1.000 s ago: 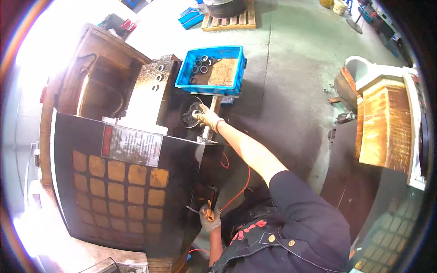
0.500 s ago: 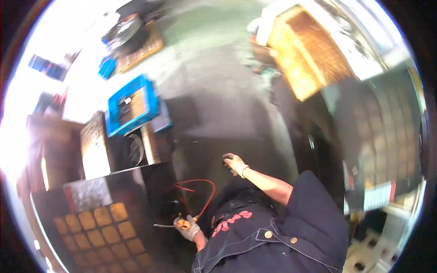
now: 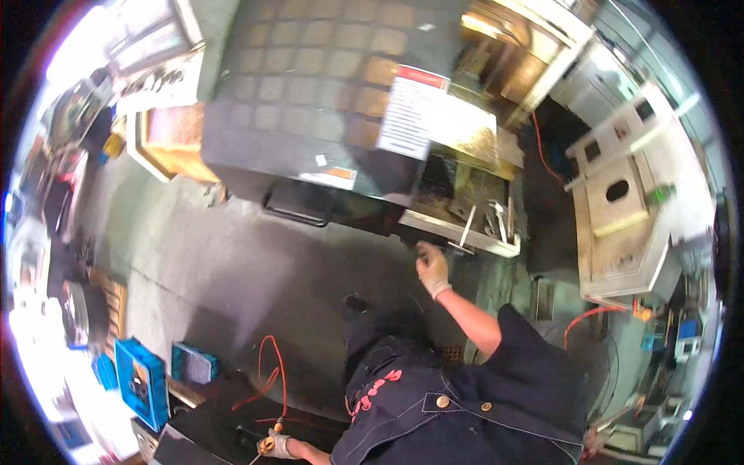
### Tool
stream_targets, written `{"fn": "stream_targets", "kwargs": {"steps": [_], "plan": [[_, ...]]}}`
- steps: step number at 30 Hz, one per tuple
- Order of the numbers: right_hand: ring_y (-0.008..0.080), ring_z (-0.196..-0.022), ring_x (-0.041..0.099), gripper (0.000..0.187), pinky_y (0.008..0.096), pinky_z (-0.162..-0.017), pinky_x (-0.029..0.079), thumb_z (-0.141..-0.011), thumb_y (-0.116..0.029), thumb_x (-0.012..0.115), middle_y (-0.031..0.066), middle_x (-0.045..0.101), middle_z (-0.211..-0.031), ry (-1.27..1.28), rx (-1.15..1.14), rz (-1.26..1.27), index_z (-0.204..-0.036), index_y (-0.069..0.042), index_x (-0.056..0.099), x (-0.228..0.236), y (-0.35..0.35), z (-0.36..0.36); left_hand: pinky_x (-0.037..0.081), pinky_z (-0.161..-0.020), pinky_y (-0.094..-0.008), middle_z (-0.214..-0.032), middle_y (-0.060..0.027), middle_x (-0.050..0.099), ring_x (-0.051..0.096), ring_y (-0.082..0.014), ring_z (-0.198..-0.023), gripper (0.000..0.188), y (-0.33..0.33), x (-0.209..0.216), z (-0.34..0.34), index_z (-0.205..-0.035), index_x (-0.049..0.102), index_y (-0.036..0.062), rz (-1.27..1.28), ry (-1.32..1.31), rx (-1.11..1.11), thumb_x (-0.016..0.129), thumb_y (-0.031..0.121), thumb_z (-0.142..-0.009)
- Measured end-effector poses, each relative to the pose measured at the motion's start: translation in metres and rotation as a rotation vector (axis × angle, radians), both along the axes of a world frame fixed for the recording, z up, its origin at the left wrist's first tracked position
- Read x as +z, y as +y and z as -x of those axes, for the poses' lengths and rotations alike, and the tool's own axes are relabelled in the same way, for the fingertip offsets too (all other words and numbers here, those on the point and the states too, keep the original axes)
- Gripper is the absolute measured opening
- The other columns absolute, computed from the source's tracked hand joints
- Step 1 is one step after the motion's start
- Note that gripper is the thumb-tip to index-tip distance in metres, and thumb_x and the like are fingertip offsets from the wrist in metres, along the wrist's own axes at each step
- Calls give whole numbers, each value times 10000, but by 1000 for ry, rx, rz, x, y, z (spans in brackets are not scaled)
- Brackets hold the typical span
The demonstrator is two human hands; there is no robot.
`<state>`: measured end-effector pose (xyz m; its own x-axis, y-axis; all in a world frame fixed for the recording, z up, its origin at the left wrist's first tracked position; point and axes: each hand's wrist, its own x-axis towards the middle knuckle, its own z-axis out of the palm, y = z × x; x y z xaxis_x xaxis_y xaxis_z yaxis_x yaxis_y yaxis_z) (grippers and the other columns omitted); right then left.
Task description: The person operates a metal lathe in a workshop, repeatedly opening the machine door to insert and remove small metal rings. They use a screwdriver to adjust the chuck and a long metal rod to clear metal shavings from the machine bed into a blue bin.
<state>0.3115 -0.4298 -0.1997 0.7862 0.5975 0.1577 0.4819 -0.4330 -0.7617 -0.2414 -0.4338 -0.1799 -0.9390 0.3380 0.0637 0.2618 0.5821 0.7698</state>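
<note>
At the lower left, my gloved left hand (image 3: 280,447) is wrapped around a yellow-orange air blow gun (image 3: 267,446) with a thin metal nozzle. A red-orange hose (image 3: 282,380) loops up from it. My right hand (image 3: 432,269), in a pale glove with darkened fingertips, reaches forward with loosely bent fingers and no visible object in them. It is just short of a shallow tool tray (image 3: 496,246). A T-handled tool (image 3: 467,226) lies across the tray's front edge, left of several metal wrenches (image 3: 497,220).
Ahead stands a dark cabinet (image 3: 271,174) with square patches, a black handle (image 3: 298,221) and a white printed sheet (image 3: 407,112). On the right is a pale workbench (image 3: 597,267) with an oval hole. Blue crates (image 3: 160,395) stand at the lower left.
My view has swung right, bringing the cabinet and tool tray in front of me. My right hand is now extended beside the tray; my left still grips the air blow gun.
</note>
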Motion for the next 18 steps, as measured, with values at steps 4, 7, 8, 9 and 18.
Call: {"fn": "stream_targets", "kwargs": {"steps": [4,7,8,9,18], "plan": [[360,-1013,490,518,405,-892,380,-706,-233,633,194,507,-1131,-7,-537,220,-1156,-42,461,7,-32,-68,452,-760,-399,-996,-94,554,537,-261,-836,500,8,-6,11,-1078,485,52,164,240,-110,739,182,-667],[333,-1062,494,610,396,-893,403,-723,-373,622,176,484,-1185,169,-615,505,-1195,-37,430,-15,-45,-114,449,-768,-401,-997,-105,554,537,-271,-847,499,23,-5,3,-1079,486,46,135,375,-177,731,185,-667],[327,-1069,496,622,394,-890,409,-728,-399,613,173,491,-1180,245,-595,588,-1199,-37,428,-15,-44,-123,448,-770,-402,-997,-109,554,537,-274,-850,499,23,-5,-1,-1080,486,44,127,419,-186,728,186,-667],[321,-1030,533,620,400,-843,438,-709,-481,590,189,542,-1120,220,-527,717,-1145,-51,491,-15,-44,-133,447,-773,-403,-997,-113,554,537,-277,-854,499,28,-4,-7,-1080,486,41,114,454,-199,726,187,-667],[251,-967,596,306,346,-757,478,-778,-279,493,102,625,-1022,339,-215,889,-988,-117,647,-33,-53,-212,439,-796,-411,-998,-146,554,537,-306,-885,499,22,14,-81,-1085,489,22,40,701,-250,701,194,-668]]}}
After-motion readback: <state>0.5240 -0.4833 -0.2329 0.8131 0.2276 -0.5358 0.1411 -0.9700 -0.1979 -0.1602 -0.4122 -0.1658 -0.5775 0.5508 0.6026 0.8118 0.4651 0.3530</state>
